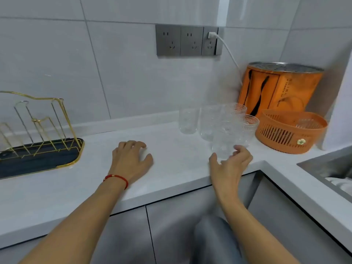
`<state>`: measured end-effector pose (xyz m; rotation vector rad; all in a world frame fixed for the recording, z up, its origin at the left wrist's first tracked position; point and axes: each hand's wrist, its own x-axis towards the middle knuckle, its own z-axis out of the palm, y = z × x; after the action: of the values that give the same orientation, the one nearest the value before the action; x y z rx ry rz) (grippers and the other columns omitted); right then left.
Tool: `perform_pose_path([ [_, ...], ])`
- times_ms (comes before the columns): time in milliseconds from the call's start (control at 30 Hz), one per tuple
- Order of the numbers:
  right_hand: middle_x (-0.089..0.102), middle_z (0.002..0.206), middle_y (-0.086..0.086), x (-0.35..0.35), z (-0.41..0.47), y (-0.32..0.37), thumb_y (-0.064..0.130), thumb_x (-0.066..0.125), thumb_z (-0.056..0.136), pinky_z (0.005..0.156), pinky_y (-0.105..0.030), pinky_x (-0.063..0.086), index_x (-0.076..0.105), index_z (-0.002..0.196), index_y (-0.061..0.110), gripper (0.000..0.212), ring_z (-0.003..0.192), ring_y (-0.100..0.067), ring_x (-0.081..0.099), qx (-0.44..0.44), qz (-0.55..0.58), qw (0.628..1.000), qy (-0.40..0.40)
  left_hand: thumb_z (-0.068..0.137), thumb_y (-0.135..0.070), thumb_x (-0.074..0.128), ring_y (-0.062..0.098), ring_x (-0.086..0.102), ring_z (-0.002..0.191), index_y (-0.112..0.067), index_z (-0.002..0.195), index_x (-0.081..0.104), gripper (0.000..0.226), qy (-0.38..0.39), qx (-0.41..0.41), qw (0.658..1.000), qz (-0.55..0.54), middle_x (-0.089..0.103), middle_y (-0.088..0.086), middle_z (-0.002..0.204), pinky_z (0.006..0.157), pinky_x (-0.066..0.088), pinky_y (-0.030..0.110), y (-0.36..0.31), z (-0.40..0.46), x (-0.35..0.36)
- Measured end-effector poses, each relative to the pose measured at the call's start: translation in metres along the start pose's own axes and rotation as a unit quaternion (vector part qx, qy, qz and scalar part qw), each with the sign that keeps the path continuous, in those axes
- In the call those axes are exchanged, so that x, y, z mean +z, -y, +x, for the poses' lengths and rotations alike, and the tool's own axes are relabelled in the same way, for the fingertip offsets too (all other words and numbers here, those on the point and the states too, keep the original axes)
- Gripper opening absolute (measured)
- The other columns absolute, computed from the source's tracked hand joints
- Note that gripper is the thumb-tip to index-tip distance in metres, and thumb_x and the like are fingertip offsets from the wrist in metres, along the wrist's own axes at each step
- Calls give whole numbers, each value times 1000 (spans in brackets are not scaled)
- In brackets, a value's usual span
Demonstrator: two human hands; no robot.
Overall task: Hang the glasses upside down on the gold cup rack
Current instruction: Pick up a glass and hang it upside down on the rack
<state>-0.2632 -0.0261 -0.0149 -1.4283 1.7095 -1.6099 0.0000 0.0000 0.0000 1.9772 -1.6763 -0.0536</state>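
Note:
Several clear glasses stand upright in a cluster on the white counter at the right. The nearest glass (pixel 224 141) is between the thumb and fingers of my right hand (pixel 230 168), which curls around its base; whether the grip is firm I cannot tell. Behind it stand a plain glass (pixel 188 121), another (pixel 208 122) and ribbed ones (pixel 245 128). The gold cup rack (pixel 40 126) sits on a dark tray at the far left, with no glass on its prongs. My left hand (pixel 131 159) rests flat on the counter, fingers spread, holding nothing.
An orange slotted basket (pixel 289 134) and an orange cylindrical container (pixel 280 88) stand at the back right. A grey socket panel (pixel 188 40) with a white cable is on the tiled wall. A sink edge (pixel 323 168) lies at the right. Grey cabinet doors run below the counter.

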Motion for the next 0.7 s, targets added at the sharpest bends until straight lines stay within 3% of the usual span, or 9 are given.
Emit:
perform_pose_path([
  [100, 37, 149, -22, 4, 19, 5, 33, 82, 86, 109, -44, 38, 21, 159, 3, 99, 135, -37, 35, 40, -87, 995, 14, 91, -41, 58, 23, 39, 132, -24, 127, 61, 39, -21, 22, 1000, -9, 59, -1, 137, 112, 31, 42, 0, 0, -1],
  [233, 50, 145, -24, 13, 40, 8, 46, 77, 88, 93, -53, 48, 30, 153, 1, 92, 130, -45, 42, 41, -166, 985, 18, 87, -45, 56, 21, 41, 129, -22, 125, 63, 44, -29, 37, 999, -10, 61, -3, 132, 110, 32, 39, -1, -1, 0],
  [400, 60, 129, -19, 14, 41, 11, 58, 79, 77, 94, -55, 50, 50, 132, 1, 84, 121, -43, 53, 23, -185, 982, 23, 87, -40, 62, 17, 40, 131, -23, 128, 60, 44, -45, 72, 996, -32, 59, -7, 132, 110, 33, 35, -1, 0, 1],
  [500, 60, 113, -2, 24, 25, 25, 68, 71, 70, 94, -44, 47, 53, 123, 15, 76, 106, -30, 60, -24, -123, 985, 115, 85, -45, 60, 10, 39, 131, -26, 137, 51, 56, -44, 97, 992, -66, 55, -9, 135, 110, 40, 37, -3, -3, 2],
  [567, 51, 112, 7, 41, 11, 42, 70, 70, 62, 78, -24, 46, 48, 124, 29, 77, 97, -12, 59, -55, -54, 974, 213, 84, -55, 55, 6, 43, 125, -33, 145, 38, 67, -41, 84, 989, -110, 53, -11, 134, 103, 44, 32, -4, -5, 1],
  [633, 45, 116, 12, 66, 2, 62, 71, 74, 56, 69, -13, 41, 43, 126, 43, 81, 96, 4, 56, -99, -14, 949, 299, 83, -63, 53, 4, 54, 109, -40, 150, 25, 76, -57, 52, 978, -192, 54, -13, 125, 90, 48, 24, -5, -5, -3],
  [700, 45, 120, 11, 93, -6, 80, 70, 77, 54, 68, -8, 45, 46, 127, 47, 83, 98, 11, 57, -131, 17, 916, 378, 81, -64, 56, 7, 63, 92, -43, 151, 20, 82, -109, 12, 955, -274, 60, -13, 111, 78, 51, 18, -5, -4, -8],
])
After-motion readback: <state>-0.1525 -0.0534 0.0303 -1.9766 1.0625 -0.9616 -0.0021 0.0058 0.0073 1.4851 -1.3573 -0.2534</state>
